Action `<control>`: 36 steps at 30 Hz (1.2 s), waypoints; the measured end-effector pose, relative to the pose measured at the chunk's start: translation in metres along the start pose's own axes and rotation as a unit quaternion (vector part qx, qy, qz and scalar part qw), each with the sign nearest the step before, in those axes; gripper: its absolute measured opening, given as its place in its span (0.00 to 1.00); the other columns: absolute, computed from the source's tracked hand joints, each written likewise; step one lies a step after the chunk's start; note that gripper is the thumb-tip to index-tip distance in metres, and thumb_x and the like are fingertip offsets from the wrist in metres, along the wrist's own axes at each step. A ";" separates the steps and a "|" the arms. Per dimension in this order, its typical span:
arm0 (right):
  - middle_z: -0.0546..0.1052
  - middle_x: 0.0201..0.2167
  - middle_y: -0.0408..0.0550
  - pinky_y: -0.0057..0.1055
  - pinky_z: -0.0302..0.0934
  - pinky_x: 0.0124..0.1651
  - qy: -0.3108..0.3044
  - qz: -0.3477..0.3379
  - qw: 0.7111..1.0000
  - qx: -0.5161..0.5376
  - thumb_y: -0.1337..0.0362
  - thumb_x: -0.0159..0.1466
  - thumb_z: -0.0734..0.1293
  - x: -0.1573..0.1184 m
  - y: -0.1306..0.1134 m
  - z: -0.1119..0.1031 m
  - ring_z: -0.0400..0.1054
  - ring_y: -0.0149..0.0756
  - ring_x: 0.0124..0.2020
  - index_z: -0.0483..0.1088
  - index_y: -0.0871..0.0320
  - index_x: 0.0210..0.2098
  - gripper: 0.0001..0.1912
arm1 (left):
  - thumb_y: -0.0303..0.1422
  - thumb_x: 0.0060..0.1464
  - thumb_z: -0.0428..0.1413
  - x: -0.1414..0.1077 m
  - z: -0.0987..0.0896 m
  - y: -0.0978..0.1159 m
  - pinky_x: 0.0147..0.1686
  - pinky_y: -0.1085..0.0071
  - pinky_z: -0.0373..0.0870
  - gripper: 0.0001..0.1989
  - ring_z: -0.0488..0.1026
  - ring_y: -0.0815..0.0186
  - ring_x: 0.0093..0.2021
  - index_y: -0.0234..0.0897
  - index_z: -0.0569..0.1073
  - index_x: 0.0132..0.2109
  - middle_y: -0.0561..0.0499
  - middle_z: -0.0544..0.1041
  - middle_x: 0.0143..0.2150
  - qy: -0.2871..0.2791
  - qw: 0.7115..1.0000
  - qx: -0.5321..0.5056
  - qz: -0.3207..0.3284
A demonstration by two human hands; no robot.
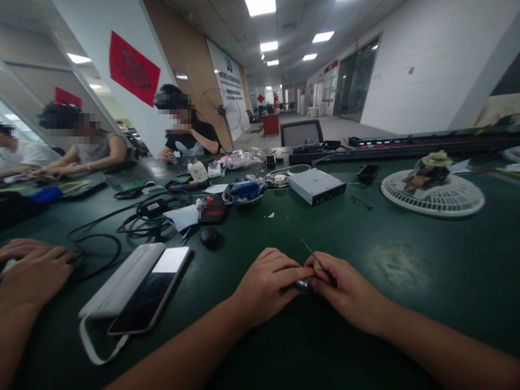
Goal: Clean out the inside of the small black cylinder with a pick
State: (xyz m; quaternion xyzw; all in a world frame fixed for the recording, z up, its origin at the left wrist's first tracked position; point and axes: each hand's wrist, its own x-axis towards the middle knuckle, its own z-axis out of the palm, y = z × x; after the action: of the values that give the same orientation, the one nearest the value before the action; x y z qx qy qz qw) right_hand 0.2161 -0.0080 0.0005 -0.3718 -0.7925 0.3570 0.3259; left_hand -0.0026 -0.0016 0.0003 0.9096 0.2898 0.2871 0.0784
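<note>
In the head view, my left hand [268,284] is closed around a small shiny metal part [301,285], rounded and mostly hidden by the fingers. My right hand [349,292] meets it from the other side, fingers curled together, with thumb and fingertips at the same part. From between the right fingers a thin metal rod [309,248] slants up and to the left; its lower end is hidden in the grip. Both hands are low over the green table [260,233]. What the fingertips touch inside the grip cannot be made out.
Left of my arms lie a phone [152,295], a cabled white case [122,279] and a black mouse [209,237]. Another person's hand [34,273] is farther left. Beyond are an optical drive [312,181], a metal bowl [244,201] and a white fan grille [459,200].
</note>
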 end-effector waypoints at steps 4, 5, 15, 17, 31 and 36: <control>0.70 0.31 0.42 0.32 0.57 0.35 0.013 0.007 0.999 -0.037 0.77 0.61 0.63 -0.001 -0.001 0.002 0.64 0.35 0.32 0.53 0.53 0.27 0.16 | 0.33 0.63 0.57 0.000 -0.001 0.000 0.47 0.61 0.67 0.12 0.76 0.63 0.44 0.43 0.75 0.53 0.49 0.81 0.46 -0.003 1.000 -0.004 0.011; 0.70 0.31 0.42 0.32 0.56 0.35 0.017 0.009 0.999 -0.044 0.76 0.61 0.64 -0.001 -0.002 0.003 0.64 0.34 0.32 0.52 0.53 0.27 0.16 | 0.33 0.63 0.57 0.000 -0.001 0.000 0.47 0.62 0.67 0.11 0.77 0.63 0.44 0.43 0.75 0.52 0.49 0.81 0.46 -0.005 1.000 -0.005 0.010; 0.68 0.27 0.40 0.31 0.53 0.29 0.043 0.033 0.995 -0.084 0.69 0.61 0.67 -0.004 -0.006 0.004 0.62 0.33 0.27 0.57 0.53 0.29 0.13 | 0.30 0.60 0.59 0.002 -0.002 0.004 0.48 0.62 0.68 0.14 0.78 0.62 0.46 0.42 0.74 0.53 0.49 0.81 0.47 0.004 0.999 -0.038 -0.010; 0.69 0.27 0.40 0.31 0.55 0.29 0.050 0.037 0.995 -0.082 0.68 0.62 0.67 -0.004 -0.007 0.003 0.62 0.33 0.27 0.60 0.54 0.30 0.10 | 0.29 0.58 0.60 0.002 -0.001 0.005 0.47 0.61 0.69 0.14 0.78 0.62 0.45 0.42 0.73 0.52 0.50 0.81 0.46 0.023 0.999 -0.037 -0.032; 0.76 0.37 0.46 0.32 0.64 0.32 0.085 0.009 0.993 -0.080 0.70 0.67 0.63 -0.003 -0.003 0.001 0.71 0.34 0.31 0.76 0.54 0.45 0.12 | 0.25 0.52 0.62 0.003 -0.001 -0.001 0.42 0.60 0.71 0.12 0.75 0.59 0.42 0.42 0.71 0.43 0.53 0.78 0.40 0.120 0.949 -0.012 -0.292; 0.77 0.34 0.45 0.32 0.64 0.31 0.068 0.010 0.991 -0.113 0.71 0.65 0.64 -0.004 -0.003 0.002 0.71 0.33 0.29 0.79 0.53 0.45 0.15 | 0.22 0.50 0.61 0.001 0.001 -0.002 0.44 0.60 0.67 0.14 0.74 0.60 0.43 0.42 0.73 0.42 0.54 0.78 0.41 0.122 0.958 0.016 -0.259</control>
State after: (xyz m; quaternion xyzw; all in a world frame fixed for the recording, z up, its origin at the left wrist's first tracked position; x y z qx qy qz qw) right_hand 0.2154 -0.0137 0.0009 -0.4372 -0.8004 0.2423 0.3311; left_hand -0.0023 0.0006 -0.0003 0.7626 0.5276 0.3609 0.0993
